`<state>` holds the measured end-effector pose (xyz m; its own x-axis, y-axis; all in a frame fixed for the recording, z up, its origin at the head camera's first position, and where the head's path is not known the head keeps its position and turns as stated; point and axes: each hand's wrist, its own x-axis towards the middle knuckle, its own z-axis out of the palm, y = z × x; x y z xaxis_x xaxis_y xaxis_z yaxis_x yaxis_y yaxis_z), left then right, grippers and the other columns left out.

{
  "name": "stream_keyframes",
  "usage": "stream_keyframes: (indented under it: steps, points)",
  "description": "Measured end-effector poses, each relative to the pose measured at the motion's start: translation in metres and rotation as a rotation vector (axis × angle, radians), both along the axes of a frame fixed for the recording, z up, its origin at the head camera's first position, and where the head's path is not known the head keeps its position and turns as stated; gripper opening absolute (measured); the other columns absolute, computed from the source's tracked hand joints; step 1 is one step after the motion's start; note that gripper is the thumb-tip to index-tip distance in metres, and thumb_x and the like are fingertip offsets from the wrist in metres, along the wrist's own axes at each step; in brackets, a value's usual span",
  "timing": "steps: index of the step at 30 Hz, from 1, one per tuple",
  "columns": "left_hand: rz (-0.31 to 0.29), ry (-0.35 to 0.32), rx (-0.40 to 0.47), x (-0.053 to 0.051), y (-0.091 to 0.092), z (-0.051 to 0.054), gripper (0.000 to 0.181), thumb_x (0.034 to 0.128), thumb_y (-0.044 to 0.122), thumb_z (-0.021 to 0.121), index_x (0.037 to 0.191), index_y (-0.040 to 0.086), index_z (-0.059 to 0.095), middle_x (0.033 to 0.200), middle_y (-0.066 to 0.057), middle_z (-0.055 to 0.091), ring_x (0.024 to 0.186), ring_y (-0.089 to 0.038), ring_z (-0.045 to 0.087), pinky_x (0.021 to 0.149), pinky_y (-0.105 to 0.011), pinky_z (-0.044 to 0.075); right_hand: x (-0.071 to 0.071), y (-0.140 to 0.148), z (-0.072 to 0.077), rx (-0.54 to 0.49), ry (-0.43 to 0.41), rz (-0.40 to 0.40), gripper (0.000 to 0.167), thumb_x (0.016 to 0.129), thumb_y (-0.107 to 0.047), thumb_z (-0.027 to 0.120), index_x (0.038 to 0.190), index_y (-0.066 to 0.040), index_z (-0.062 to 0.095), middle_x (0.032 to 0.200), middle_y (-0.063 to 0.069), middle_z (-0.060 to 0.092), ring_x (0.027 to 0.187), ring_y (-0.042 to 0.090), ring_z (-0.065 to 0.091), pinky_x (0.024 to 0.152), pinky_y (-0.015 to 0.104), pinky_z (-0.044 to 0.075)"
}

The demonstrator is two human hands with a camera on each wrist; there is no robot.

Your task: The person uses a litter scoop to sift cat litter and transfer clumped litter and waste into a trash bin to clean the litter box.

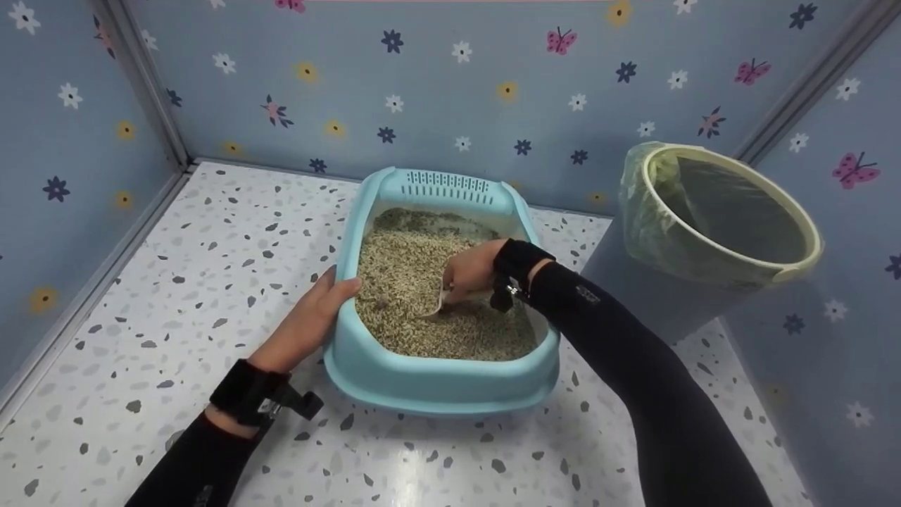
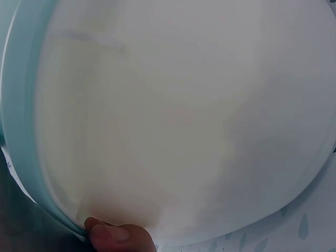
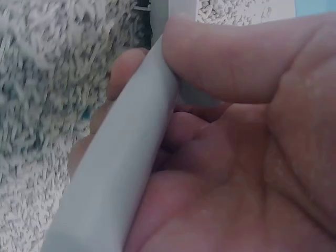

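A light-blue litter box stands on the floor, with tan pellet litter inside. My left hand grips its left rim, the thumb over the edge; one fingertip shows against a blurred pale surface in the left wrist view. Inside the box, my right hand holds a litter scoop low at the litter. In the right wrist view the fingers and thumb curl round the scoop's pale handle. Most of the scoop's head is hidden.
At the right stands a trash bin with a cream rim and a thin yellowish bag over it. Blue flowered walls rise behind and at both sides. The floor is white with grey specks.
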<state>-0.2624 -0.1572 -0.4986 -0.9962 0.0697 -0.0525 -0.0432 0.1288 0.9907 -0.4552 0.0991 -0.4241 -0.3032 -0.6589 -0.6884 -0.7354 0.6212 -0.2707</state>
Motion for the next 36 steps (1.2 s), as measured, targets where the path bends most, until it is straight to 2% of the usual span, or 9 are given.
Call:
stream_keyframes:
  steps: [3,8,14,18,20,25,28,33,36]
  points:
    - [-0.001,-0.005,0.002,-0.001,0.0,0.001,0.087,0.1147,0.052,0.051,0.181,0.014,0.009,0.171,-0.025,0.03,0.15,-0.039,0.041,0.127,-0.056,0.027,0.0,-0.001,0.0,0.0,0.012,0.003,0.038,0.112,-0.027,0.061,0.076,-0.018,0.054,0.07,-0.005,0.047,0.06,0.011,0.042,0.066,0.031,0.039]
    - [0.007,-0.008,-0.001,-0.002,0.001,0.0,0.085,0.1143,0.049,0.052,0.18,0.013,0.012,0.163,-0.026,0.037,0.144,-0.04,0.047,0.125,-0.056,0.03,0.004,-0.001,0.004,-0.018,0.128,0.013,0.033,0.109,-0.019,0.058,0.077,-0.019,0.05,0.074,-0.003,0.042,0.065,0.014,0.037,0.07,0.033,0.035]
    - [0.012,-0.001,-0.014,-0.002,0.0,0.0,0.084,0.1142,0.049,0.052,0.179,0.01,0.017,0.151,-0.027,0.044,0.136,-0.041,0.054,0.121,-0.055,0.035,0.012,0.0,0.02,0.024,0.22,0.015,0.025,0.115,-0.025,0.06,0.097,-0.009,0.066,0.087,0.001,0.05,0.074,0.016,0.042,0.076,0.036,0.038]
    - [0.013,0.0,-0.018,-0.002,0.0,0.001,0.084,0.1142,0.049,0.053,0.179,0.01,0.016,0.154,-0.028,0.045,0.137,-0.041,0.054,0.122,-0.056,0.035,0.015,0.002,0.032,0.087,0.254,0.036,0.034,0.113,-0.026,0.064,0.083,-0.012,0.062,0.075,-0.003,0.043,0.065,0.012,0.034,0.07,0.034,0.035]
    - [0.009,-0.004,-0.018,-0.001,-0.001,0.001,0.085,0.1144,0.049,0.052,0.18,0.011,0.013,0.161,-0.028,0.041,0.141,-0.041,0.052,0.124,-0.056,0.034,0.015,0.003,0.035,0.112,0.242,0.044,0.044,0.112,-0.027,0.065,0.073,-0.015,0.05,0.069,-0.004,0.032,0.062,0.013,0.024,0.068,0.034,0.03]
    - [0.004,-0.002,-0.024,0.0,-0.001,0.001,0.086,0.1146,0.051,0.052,0.18,0.012,0.012,0.157,-0.029,0.045,0.136,-0.041,0.058,0.121,-0.056,0.039,0.016,0.01,0.034,0.093,0.179,0.067,0.042,0.112,-0.031,0.065,0.072,-0.018,0.059,0.066,-0.006,0.045,0.058,0.011,0.03,0.065,0.032,0.032]
    - [0.006,-0.003,-0.03,0.0,-0.002,0.001,0.086,0.1144,0.052,0.052,0.18,0.012,0.014,0.149,-0.029,0.05,0.129,-0.042,0.062,0.117,-0.056,0.044,0.02,0.012,0.028,0.068,0.134,0.073,0.044,0.114,-0.03,0.06,0.072,-0.017,0.056,0.066,-0.005,0.043,0.058,0.013,0.029,0.066,0.034,0.031]
    - [-0.003,-0.003,0.001,0.0,-0.001,0.0,0.087,0.1151,0.051,0.05,0.181,0.013,0.008,0.172,-0.025,0.03,0.148,-0.038,0.045,0.125,-0.055,0.031,0.029,0.008,0.014,0.012,0.049,0.088,0.045,0.115,-0.028,0.055,0.071,-0.02,0.049,0.066,-0.005,0.041,0.059,0.014,0.034,0.068,0.034,0.033]
    - [-0.005,-0.001,0.005,0.0,0.0,0.0,0.087,0.1153,0.051,0.05,0.181,0.013,0.007,0.175,-0.025,0.026,0.152,-0.039,0.04,0.127,-0.056,0.027,0.034,0.004,0.008,-0.003,-0.01,0.073,0.045,0.115,-0.027,0.054,0.07,-0.02,0.053,0.066,-0.004,0.046,0.058,0.015,0.039,0.069,0.034,0.036]
